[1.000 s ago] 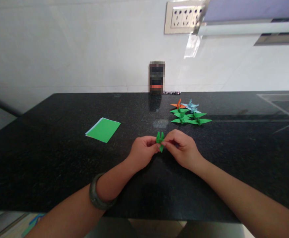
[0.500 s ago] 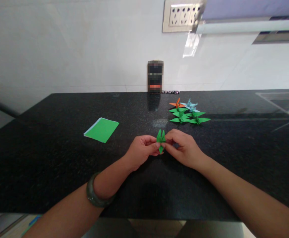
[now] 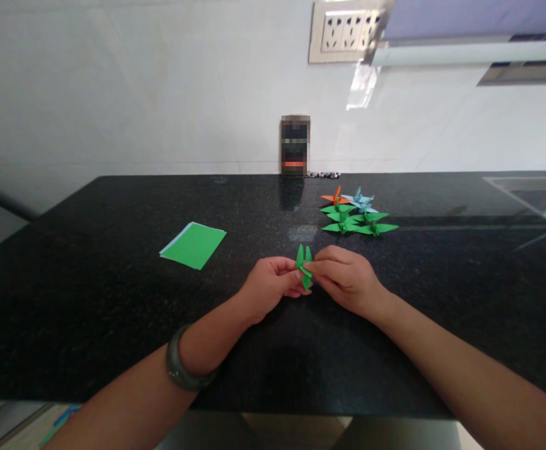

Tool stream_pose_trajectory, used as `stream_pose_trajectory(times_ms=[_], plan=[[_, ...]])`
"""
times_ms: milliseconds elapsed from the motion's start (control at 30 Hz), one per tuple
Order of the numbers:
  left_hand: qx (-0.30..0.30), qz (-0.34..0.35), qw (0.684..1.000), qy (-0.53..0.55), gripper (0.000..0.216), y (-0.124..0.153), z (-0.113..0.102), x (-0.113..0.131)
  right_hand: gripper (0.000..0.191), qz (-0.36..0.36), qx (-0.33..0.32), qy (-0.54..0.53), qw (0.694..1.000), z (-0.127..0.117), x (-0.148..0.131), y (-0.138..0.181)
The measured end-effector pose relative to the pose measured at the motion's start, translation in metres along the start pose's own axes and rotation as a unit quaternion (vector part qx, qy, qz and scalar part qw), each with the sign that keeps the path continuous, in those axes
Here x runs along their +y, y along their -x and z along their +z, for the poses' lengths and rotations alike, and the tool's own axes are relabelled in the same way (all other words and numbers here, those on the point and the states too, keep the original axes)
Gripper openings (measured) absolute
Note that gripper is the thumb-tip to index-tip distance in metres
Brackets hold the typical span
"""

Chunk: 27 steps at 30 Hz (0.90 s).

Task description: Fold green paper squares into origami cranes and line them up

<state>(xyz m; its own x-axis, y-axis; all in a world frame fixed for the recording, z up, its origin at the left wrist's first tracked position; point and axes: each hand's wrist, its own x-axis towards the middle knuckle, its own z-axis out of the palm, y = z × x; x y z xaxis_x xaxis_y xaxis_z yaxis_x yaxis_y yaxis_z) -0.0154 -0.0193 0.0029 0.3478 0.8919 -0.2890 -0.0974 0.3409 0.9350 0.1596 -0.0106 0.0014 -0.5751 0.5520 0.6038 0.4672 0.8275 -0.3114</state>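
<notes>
Between my two hands is a green folded paper crane (image 3: 305, 255), its two narrow points upward and another part hanging below. My left hand (image 3: 273, 284) pinches it from the left with thumb and fingers. From the right, my right hand (image 3: 348, 275) has thumb and forefinger closed on the middle of the folded paper; its fingertips cover part of the folds. Beyond my right hand, several finished paper cranes stand grouped: green cranes (image 3: 343, 224) in front, an orange crane (image 3: 337, 197) and light blue cranes (image 3: 359, 197) behind.
A stack of square paper (image 3: 194, 245), green on top, lies to the left on the black countertop (image 3: 89, 300). A phone-like object with a blurred face (image 3: 295, 145) leans on the wall, a beaded strap (image 3: 325, 175) beside it. A socket panel (image 3: 348, 32) is above.
My right thumb and forefinger have shifted up onto the middle of the green crane, and a small folded part there now tilts to the right. My left hand keeps its hold.
</notes>
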Motion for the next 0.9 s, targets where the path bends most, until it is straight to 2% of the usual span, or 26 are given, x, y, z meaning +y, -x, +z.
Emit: stream_pose_trajectory(times_ms=[133, 433, 600, 633, 700, 767, 833, 900], plan=[[-0.012, -0.008, 0.998, 0.055, 0.021, -0.001, -0.002, -0.002, 0.018, -0.019, -0.010, -0.006, 1.000, -0.002, 0.001, 0.002], [-0.013, -0.021, 0.996, 0.086, 0.014, 0.000, -0.003, -0.002, 0.022, -0.036, -0.027, -0.040, 0.998, -0.005, -0.001, -0.001], [0.017, 0.003, 0.999, 0.035, 0.022, 0.000, -0.001, 0.000, 0.023, -0.015, -0.029, -0.083, 0.996, -0.005, -0.003, -0.001], [0.025, 0.011, 0.999, 0.020, 0.023, 0.000, 0.000, 0.000, 0.022, 0.011, -0.020, -0.104, 0.994, -0.004, -0.003, -0.001], [0.040, 0.026, 0.999, 0.004, 0.026, 0.000, 0.001, 0.000, 0.017, 0.108, 0.022, -0.157, 0.981, 0.001, -0.004, -0.001], [0.046, 0.041, 0.998, -0.004, 0.028, 0.000, 0.001, 0.000, 0.011, 0.241, 0.069, -0.213, 0.944, 0.005, -0.005, -0.001], [0.047, 0.057, 0.997, -0.019, 0.029, -0.001, 0.000, -0.001, 0.014, 0.311, 0.050, -0.273, 0.909, 0.008, -0.007, -0.001], [0.047, 0.072, 0.996, -0.036, 0.028, -0.001, -0.001, -0.002, 0.019, 0.327, 0.011, -0.309, 0.893, 0.010, -0.008, -0.003]])
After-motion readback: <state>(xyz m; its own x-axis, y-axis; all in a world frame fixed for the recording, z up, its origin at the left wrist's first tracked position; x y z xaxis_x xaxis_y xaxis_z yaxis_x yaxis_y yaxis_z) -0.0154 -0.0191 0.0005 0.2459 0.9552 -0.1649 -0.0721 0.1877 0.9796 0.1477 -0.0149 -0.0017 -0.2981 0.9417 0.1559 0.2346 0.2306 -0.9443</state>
